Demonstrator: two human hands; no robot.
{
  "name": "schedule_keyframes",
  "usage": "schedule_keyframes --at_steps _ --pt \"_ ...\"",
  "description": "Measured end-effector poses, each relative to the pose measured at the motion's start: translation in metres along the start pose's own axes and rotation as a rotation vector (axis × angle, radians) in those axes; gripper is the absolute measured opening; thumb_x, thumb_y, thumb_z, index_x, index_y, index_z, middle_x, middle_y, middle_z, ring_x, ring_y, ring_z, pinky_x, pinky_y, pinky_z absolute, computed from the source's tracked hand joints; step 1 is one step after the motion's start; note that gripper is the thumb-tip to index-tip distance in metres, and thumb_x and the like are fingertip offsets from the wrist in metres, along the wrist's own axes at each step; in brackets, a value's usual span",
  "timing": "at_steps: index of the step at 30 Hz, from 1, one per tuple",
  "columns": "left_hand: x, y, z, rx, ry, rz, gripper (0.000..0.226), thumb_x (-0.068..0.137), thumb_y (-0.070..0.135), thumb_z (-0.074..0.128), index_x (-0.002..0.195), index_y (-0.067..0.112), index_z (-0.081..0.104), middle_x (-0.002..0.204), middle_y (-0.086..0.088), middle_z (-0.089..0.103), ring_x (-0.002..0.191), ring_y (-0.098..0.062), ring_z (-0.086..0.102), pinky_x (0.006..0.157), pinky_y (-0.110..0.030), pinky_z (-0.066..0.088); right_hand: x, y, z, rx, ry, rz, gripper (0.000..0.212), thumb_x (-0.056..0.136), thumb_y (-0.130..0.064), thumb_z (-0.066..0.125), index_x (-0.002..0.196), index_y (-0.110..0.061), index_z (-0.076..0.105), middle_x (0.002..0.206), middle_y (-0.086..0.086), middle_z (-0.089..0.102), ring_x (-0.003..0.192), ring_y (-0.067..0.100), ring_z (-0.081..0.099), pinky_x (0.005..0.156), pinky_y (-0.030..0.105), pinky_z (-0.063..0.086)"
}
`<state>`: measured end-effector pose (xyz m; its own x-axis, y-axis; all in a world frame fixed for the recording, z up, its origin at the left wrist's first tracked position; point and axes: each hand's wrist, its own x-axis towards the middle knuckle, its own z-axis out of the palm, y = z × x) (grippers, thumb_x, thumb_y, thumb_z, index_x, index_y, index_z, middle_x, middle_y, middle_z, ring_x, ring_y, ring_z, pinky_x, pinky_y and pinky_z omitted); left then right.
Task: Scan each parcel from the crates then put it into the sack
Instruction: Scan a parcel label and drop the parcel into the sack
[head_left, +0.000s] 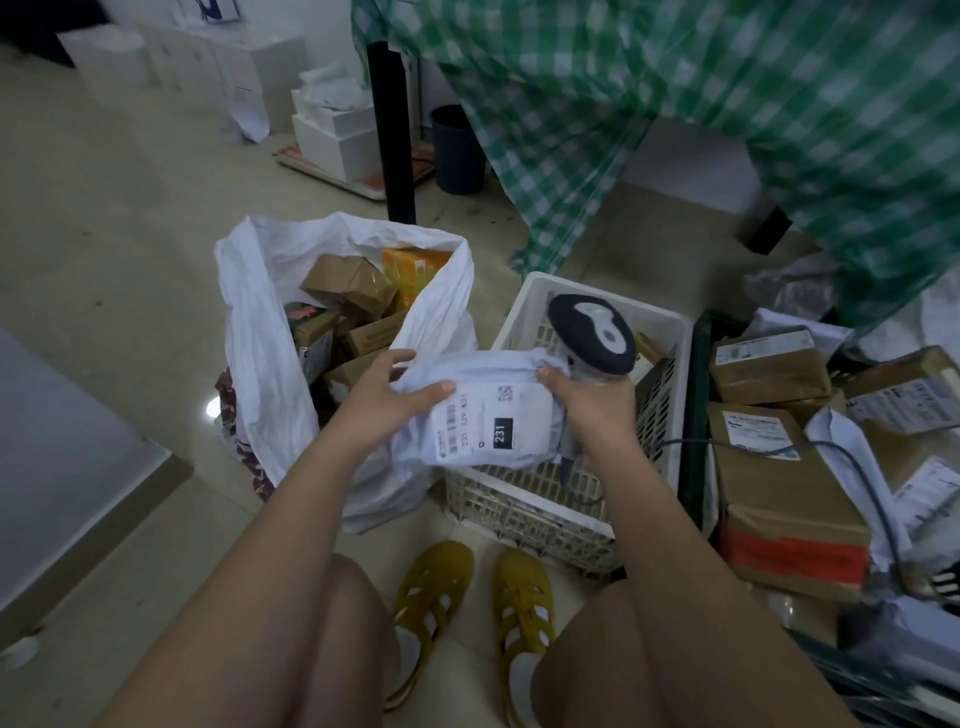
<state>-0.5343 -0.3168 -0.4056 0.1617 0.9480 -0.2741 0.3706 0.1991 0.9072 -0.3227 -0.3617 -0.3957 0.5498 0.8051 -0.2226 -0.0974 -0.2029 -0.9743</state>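
The left hand (387, 400) pinches the white parcel (483, 410) at its left edge, while the right hand (592, 402) grips both the scanner (592, 332) handle and the parcel's right edge. The sack (260, 332) gapes just left of the left fingers. With the right fingers sharing two loads, the slick mailer could slip free into the white crate (670, 384) beneath.

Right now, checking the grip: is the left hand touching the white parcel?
Touching. The head view shows the left hand with its thumb on the white parcel.

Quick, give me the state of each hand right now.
Left hand: grips the white parcel by its left edge.
Right hand: holds the scanner, thumb on the parcel.
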Motion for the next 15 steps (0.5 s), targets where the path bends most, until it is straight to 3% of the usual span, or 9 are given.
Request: schedule_keyframes --at_steps 2,4,7,9,12,15 --pt "-0.004 -0.002 -0.004 -0.12 -0.077 -0.086 0.048 0.079 0.03 0.076 0.121 0.016 0.055 0.112 0.001 0.065 0.092 -0.011 0.068 0.068 -0.028 0.057 0.004 0.001 -0.001 0.044 0.067 0.034 0.048 0.073 -0.006 0.081 0.116 -0.002 0.061 0.114 0.007 0.064 0.105 0.023 0.061 0.097 0.037 0.047" --pt "-0.003 -0.008 -0.007 -0.152 -0.116 -0.101 0.034 0.083 0.021 0.074 0.111 0.009 0.061 0.102 -0.006 0.071 0.088 -0.017 0.071 0.069 -0.033 0.059 0.007 0.003 -0.003 0.024 0.078 0.056 0.049 0.074 -0.007 0.081 0.118 -0.001 0.06 0.118 0.008 0.064 0.105 0.023 0.06 0.098 0.038 0.047" --pt "0.003 -0.016 -0.009 -0.07 0.053 -0.025 0.028 0.088 0.017 0.068 0.108 -0.002 0.063 0.103 -0.016 0.07 0.095 -0.029 0.067 0.074 -0.043 0.054 0.005 0.006 -0.009 -0.13 0.092 -0.027 0.044 0.082 -0.018 0.076 0.121 -0.007 0.06 0.112 0.004 0.063 0.101 0.018 0.057 0.088 0.031 0.045" --pt "0.006 -0.016 -0.008 0.043 0.173 0.06 0.026 0.09 0.019 0.066 0.095 -0.007 0.062 0.091 -0.018 0.068 0.084 -0.027 0.063 0.07 -0.039 0.047 0.005 0.006 -0.013 -0.188 0.107 -0.106 0.043 0.084 -0.023 0.074 0.123 -0.013 0.059 0.113 0.002 0.064 0.103 0.015 0.056 0.089 0.03 0.044" --pt "0.006 -0.013 -0.002 0.189 0.11 0.169 0.038 0.088 0.021 0.068 0.063 0.004 0.046 0.063 -0.009 0.046 0.061 -0.018 0.043 0.06 -0.031 0.03 0.0 0.002 -0.011 -0.125 -0.026 -0.097 0.036 0.081 -0.016 0.076 0.115 -0.013 0.064 0.101 -0.005 0.067 0.088 -0.001 0.061 0.08 0.018 0.048" --pt "0.007 -0.008 0.004 0.241 -0.017 0.222 0.041 0.086 0.026 0.071 0.06 0.007 0.045 0.062 -0.017 0.042 0.061 -0.017 0.042 0.06 -0.032 0.029 -0.008 0.004 0.002 -0.147 -0.258 -0.086 0.028 0.077 -0.003 0.078 0.1 -0.014 0.066 0.09 -0.01 0.069 0.074 -0.01 0.063 0.066 0.012 0.054"
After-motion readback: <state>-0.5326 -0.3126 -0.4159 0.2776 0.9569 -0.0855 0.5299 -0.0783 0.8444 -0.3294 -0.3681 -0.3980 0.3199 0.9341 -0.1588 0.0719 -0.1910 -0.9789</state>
